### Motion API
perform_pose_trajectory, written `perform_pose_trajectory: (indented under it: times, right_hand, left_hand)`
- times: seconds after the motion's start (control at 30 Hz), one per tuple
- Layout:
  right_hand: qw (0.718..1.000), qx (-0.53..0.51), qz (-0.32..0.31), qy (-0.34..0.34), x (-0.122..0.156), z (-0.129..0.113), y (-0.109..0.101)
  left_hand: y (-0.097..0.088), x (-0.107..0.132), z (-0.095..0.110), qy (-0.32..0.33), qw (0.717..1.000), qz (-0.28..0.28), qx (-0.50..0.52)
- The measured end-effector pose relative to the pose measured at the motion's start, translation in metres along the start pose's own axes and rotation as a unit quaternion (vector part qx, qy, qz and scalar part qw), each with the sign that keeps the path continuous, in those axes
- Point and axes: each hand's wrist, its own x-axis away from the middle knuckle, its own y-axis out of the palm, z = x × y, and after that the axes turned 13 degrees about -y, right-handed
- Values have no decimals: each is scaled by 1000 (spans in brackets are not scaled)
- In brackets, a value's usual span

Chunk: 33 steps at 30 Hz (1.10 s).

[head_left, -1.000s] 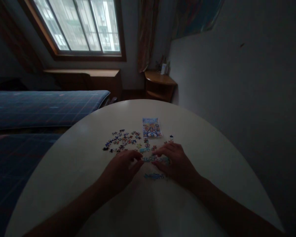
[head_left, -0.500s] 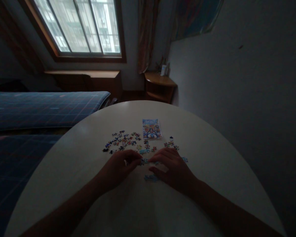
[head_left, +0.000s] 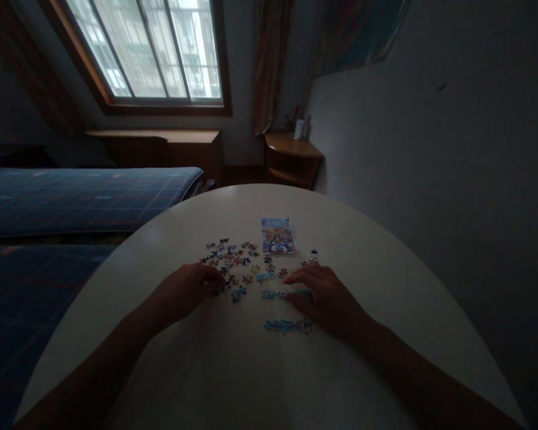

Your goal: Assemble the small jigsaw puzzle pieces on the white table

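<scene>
My left hand [head_left: 192,288] is at the near left edge of a loose heap of jigsaw puzzle pieces [head_left: 228,258]. Its fingers are curled together, and whatever is between them is hidden. A blue puzzle piece [head_left: 238,293] lies just right of those fingertips. My right hand [head_left: 320,295] rests with thumb and fingers apart, its thumb by the right part of a joined blue strip of pieces [head_left: 273,294]. Closer to me lies a second joined strip [head_left: 287,325]. Beyond the middle strip is a short light-blue section [head_left: 265,277].
A printed sheet or packet with a colourful cartoon picture [head_left: 278,236] lies behind the pieces on the round white table [head_left: 269,382]. More pieces [head_left: 314,255] lie beyond my right hand, partly covered. A bed with a blue plaid cover [head_left: 80,200] stands to the left.
My left hand has left the middle strip and moved left to the loose heap. The right hand has shifted slightly right, uncovering more of both strips.
</scene>
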Motion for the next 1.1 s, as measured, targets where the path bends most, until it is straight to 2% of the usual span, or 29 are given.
perform_pose_trajectory:
  times: [0.2,0.57,0.77,0.83,0.9,0.93,1.03,1.1]
  right_hand:
    - [1000,0,-21,7,3,4,3]
    - [998,7,-55,9,3,5,3]
    - [995,32,-90,9,5,5,5]
    - [994,38,-97,16,4,5,4]
    - [994,41,-100,22,3,4,3]
    - [994,41,-102,26,3,4,3]
    - [993,42,-104,32,2,3,2]
    - [993,41,-104,32,3,3,2]
  left_hand:
    - [0,0,1,-1,1000,-10,17]
    - [0,0,5,-2,1000,1,-19]
    - [5,-1,3,1,999,45,-17]
    - [14,-2,8,43,995,89,-14]
    - [27,-3,14,131,977,167,0]
    - [34,-3,16,185,965,186,0]
    - [52,-5,20,295,938,178,-30]
    - [59,-5,20,328,929,156,-62]
